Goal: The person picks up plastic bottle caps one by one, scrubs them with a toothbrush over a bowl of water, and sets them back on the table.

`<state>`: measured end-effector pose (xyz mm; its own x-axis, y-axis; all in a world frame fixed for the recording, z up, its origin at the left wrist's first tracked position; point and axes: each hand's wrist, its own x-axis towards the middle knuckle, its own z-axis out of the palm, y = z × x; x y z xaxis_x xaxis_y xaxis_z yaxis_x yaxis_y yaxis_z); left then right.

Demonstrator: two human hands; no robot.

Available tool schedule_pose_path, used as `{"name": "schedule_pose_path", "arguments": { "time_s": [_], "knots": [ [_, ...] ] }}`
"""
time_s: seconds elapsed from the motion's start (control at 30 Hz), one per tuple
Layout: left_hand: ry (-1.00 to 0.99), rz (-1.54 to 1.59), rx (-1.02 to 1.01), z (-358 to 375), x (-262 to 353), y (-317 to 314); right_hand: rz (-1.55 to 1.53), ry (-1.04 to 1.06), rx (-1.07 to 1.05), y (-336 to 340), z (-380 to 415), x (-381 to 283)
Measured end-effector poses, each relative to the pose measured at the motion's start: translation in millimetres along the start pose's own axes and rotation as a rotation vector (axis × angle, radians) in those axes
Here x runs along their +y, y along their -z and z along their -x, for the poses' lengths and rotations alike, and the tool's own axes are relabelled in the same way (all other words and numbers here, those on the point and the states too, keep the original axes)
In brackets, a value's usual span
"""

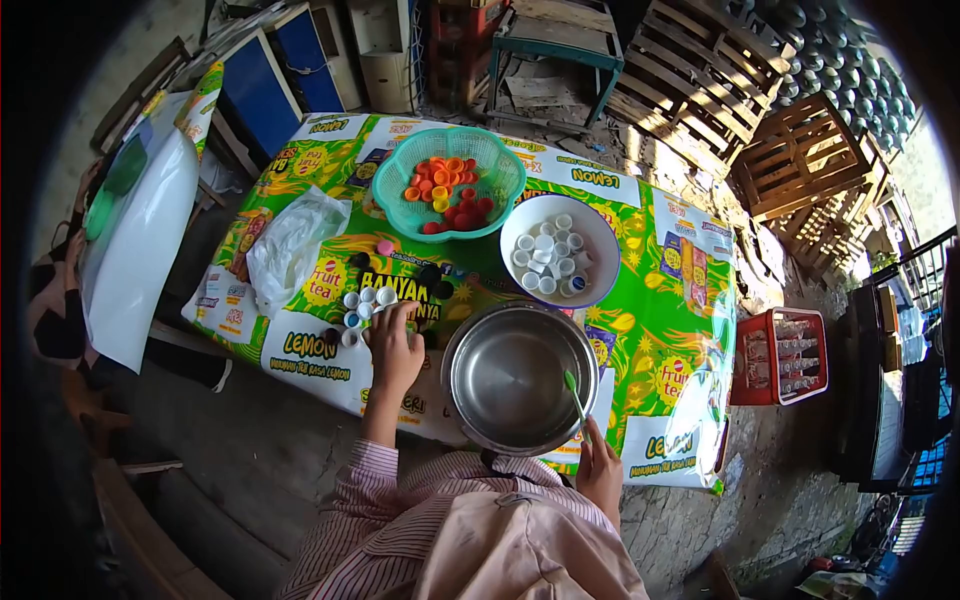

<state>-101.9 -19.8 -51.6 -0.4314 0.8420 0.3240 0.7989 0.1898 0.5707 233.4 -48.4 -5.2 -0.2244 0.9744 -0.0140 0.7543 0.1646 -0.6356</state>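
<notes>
My left hand [394, 348] reaches over the table with fingers apart, its fingertips at a small group of white bottle caps [351, 301]. Whether it touches one is hard to see. My right hand [600, 472] is closed around the handle of a slim green spoon [571, 384], whose oval end leans over the rim of a steel bowl [520, 375]. The bowl stands in front of me with no caps visible in it. Behind it, a white enamel bowl [607, 240] with a blue rim holds several white caps [548, 254].
A turquoise plastic basket [392, 215] holds red, orange and yellow caps [440, 185]. Dark caps [432, 272] and a pink one [385, 247] lie nearby. A crumpled clear plastic bag [290, 250] rests at left. Beyond the table's right edge stands a red crate [757, 360] of bottles.
</notes>
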Motion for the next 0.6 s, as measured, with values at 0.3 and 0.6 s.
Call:
{"name": "schedule_pose_path", "arguments": {
  "time_s": [0.3, 0.6],
  "knots": [
    [-0.07, -0.254, -0.1, 20, -51, 6, -0.065, 0.148, -0.02, -2, -6, -10],
    [-0.051, 0.015, 0.103, 20, -3, 19, -0.102, 0.084, 0.052, 4, 6, -1]
  ]
}}
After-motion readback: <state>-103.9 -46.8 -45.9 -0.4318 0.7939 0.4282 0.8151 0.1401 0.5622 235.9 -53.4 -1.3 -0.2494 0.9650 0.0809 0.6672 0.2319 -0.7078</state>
